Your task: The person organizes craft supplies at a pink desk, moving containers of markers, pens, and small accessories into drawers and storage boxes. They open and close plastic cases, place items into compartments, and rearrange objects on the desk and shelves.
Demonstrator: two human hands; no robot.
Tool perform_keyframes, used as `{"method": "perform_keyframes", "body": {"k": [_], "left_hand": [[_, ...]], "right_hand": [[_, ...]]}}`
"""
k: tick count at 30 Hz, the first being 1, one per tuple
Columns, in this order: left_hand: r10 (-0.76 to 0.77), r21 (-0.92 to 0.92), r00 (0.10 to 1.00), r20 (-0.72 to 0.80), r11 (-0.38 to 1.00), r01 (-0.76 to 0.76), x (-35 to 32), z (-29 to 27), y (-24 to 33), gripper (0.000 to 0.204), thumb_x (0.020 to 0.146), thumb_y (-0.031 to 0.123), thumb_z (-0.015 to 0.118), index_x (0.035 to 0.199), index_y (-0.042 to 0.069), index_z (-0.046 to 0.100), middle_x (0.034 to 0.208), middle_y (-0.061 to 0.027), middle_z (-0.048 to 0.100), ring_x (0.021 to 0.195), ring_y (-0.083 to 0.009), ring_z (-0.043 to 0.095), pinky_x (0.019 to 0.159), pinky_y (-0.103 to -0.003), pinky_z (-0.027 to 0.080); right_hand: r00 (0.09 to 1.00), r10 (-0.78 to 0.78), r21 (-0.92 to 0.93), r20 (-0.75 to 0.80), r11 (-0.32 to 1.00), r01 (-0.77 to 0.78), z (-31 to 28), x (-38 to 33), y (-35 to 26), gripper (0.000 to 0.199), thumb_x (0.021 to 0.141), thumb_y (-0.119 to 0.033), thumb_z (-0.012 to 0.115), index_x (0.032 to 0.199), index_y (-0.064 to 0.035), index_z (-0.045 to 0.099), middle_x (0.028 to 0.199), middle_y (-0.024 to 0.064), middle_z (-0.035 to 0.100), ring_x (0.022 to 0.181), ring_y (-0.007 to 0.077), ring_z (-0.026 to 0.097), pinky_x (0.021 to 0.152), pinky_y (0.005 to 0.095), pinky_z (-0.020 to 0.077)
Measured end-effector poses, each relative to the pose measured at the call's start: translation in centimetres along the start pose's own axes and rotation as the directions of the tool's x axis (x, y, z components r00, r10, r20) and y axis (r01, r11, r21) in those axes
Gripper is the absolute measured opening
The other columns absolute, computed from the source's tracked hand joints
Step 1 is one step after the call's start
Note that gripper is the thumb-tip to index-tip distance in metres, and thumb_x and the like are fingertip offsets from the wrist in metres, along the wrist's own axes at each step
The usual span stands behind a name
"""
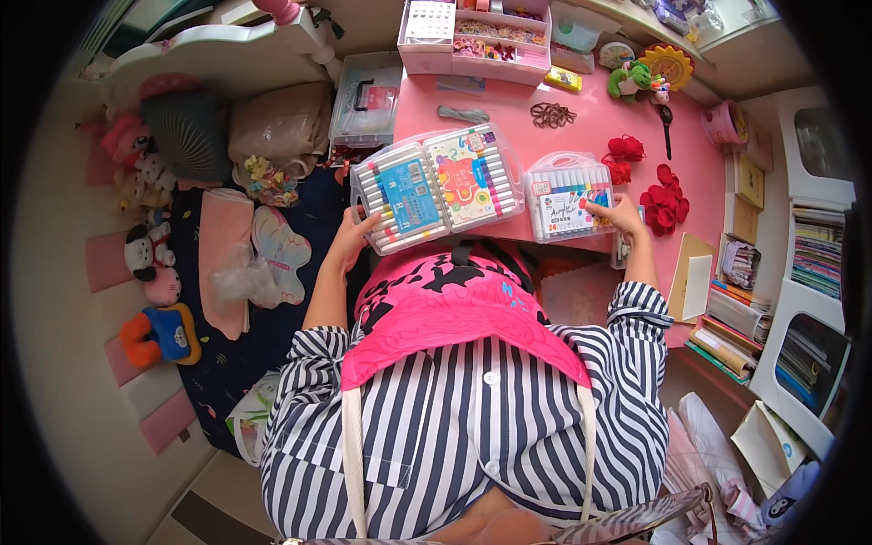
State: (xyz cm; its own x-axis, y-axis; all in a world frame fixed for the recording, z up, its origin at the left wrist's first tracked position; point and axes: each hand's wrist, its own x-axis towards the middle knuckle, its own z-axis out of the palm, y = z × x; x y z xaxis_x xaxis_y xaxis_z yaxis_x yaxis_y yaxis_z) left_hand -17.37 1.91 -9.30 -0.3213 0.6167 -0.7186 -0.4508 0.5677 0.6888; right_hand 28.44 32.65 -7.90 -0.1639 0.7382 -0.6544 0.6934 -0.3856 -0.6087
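My left hand [352, 238] grips the lower left side of a large clear case of markers [436, 188]. This case is wide, with white-bodied markers in rows and blue and orange printed cards at its front. My right hand [621, 216] is closed on the right side of a smaller clear marker case [556, 215], its thumb lying on the front label. Both cases are held side by side at the near edge of the pink desk [509, 104], a small gap between them. Red yarn bundles [625, 149] and a dark red crocheted piece [666, 199] lie right of the smaller case.
A pink compartment organizer [427, 62] stands at the desk's back. Brown cord [552, 115] and a grey yarn skein [463, 114] lie before it. Books and a white shelf [772, 213] line the right. A bed with plush toys [150, 245] is on the left.
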Motion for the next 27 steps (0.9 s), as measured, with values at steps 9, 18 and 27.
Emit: {"method": "perform_keyframes", "body": {"k": [9, 18, 27], "left_hand": [[0.246, 0.18, 0.958, -0.147, 0.959, -0.219, -0.9, 0.9, -0.2, 0.076, 0.082, 0.027, 0.071, 0.14, 0.006, 0.026, 0.132, -0.0137, 0.044, 0.12, -0.0269, 0.047, 0.098, -0.043, 0.039], [0.476, 0.203, 0.753, 0.454, 0.768, -0.608, -6.8, 7.8, 9.1, 0.075, 0.084, 0.024, 0.069, 0.145, 0.011, 0.027, 0.129, -0.0142, 0.05, 0.118, -0.0213, 0.048, 0.103, -0.037, 0.033], [0.295, -0.051, 0.903, -0.314, 0.944, -0.326, -5.1, 0.8, 1.4, 0.043, 0.092, 0.031, 0.061, 0.116, 0.001, 0.041, 0.101, -0.0099, 0.057, 0.089, -0.0128, 0.058, 0.075, -0.027, 0.049]], "right_hand": [[0.975, -0.208, 0.509, -0.081, 0.832, 0.22, -2.2, -5.3, -1.4, 0.047, 0.08, -0.017, 0.074, 0.111, 0.0021, 0.045, 0.098, 0.0146, 0.065, 0.084, 0.0177, 0.066, 0.073, 0.0308, 0.0569], [0.729, -0.615, 0.26, 0.302, 0.788, 0.557, 9.8, -8.6, -19.3, 0.032, 0.087, -0.02, 0.067, 0.114, -0.0074, 0.053, 0.102, 0.0089, 0.064, 0.087, 0.0154, 0.063, 0.068, 0.0266, 0.0514], [0.646, -0.762, -0.67, -0.041, 0.501, 0.548, 7.7, 1.2, -8.7, 0.04, 0.077, 0.003, 0.048, 0.116, -0.0047, 0.057, 0.113, 0.0175, 0.06, 0.111, 0.0353, 0.053, 0.096, 0.0432, 0.0413]]}}
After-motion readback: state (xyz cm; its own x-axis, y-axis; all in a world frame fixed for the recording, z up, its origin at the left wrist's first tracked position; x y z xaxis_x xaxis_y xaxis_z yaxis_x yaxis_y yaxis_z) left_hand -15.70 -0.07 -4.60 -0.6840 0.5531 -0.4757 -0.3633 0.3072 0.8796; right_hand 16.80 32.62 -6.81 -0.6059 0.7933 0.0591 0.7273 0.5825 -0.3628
